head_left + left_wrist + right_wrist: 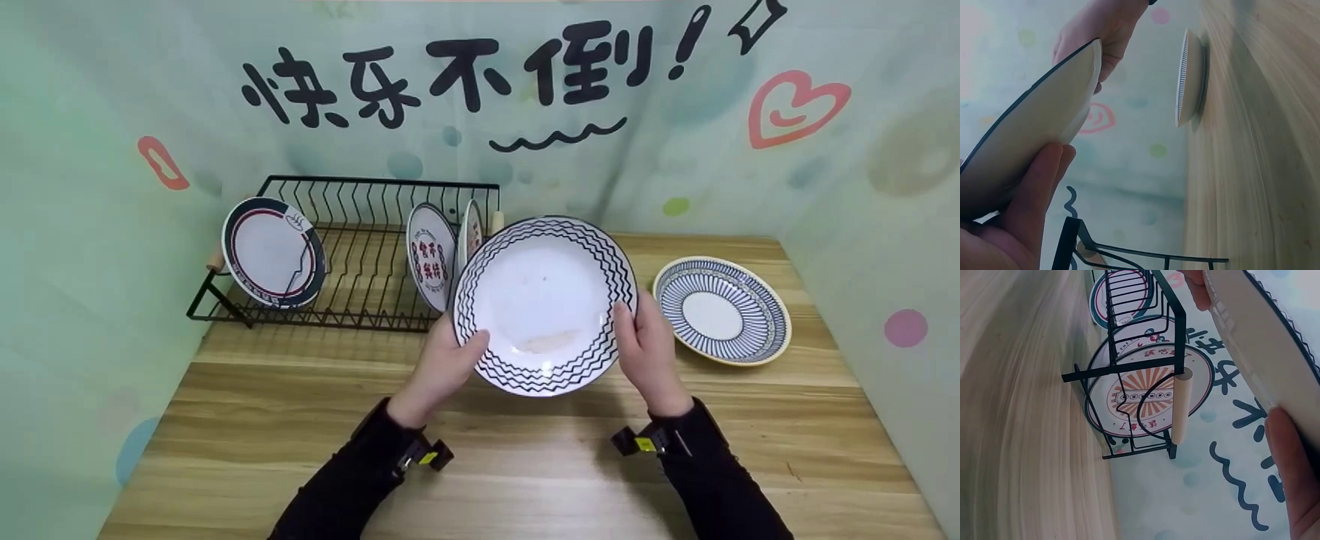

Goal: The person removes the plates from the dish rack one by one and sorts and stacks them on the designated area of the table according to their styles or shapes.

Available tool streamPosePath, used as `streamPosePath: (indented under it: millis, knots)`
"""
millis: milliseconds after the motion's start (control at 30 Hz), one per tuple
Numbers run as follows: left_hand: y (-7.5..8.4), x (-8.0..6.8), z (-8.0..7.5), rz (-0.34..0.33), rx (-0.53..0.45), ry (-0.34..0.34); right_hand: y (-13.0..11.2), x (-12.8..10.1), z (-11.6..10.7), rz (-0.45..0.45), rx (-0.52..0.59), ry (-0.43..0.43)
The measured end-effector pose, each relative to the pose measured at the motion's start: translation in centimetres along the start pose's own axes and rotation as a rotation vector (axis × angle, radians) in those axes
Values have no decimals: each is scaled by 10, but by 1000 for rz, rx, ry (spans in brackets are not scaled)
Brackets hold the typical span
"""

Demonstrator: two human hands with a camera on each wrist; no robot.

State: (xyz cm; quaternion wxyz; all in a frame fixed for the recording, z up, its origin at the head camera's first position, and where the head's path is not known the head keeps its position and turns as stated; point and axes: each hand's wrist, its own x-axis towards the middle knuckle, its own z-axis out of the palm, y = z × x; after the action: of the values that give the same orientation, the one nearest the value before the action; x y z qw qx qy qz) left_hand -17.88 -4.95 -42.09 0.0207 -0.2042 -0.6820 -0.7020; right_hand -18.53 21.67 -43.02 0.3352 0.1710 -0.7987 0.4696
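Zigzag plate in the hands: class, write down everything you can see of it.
The plate looks like glossy ceramic: a white centre, black zigzag rings round it and a thin dark edge. A faint brownish patch marks the lower centre; what shows of the underside is plain and pale. It is held tilted above the table, gripped at its sides by the left hand and right hand, thumbs on the patterned face.

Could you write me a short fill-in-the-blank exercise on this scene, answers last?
1. Two hands grip a round white plate whose zigzag rim lines are ____.
2. The black metal wire dish rack holds ____ round patterned plates.
3. In the head view, a round blue-and-white striped dish rests on the wood-grain tabletop to the held plate's ____.

Missing words: black; three; right.
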Motion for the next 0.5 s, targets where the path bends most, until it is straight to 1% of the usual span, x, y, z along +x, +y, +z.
streamPosePath:
  millis: [133, 267, 333, 500]
  knots:
    - [1, 2, 2, -10, 16, -20, -1, 2, -5, 44, 23, -18]
    - [3, 3, 3, -25, 62, -32, -2, 2, -9, 65, 19, -30]
    - [4, 3, 2, -16, 89, -42, -1, 2, -11, 74, 15, -33]
    - [9, 2, -1, -6, 234, -47, 2, 1, -15, 81, -27, -23]
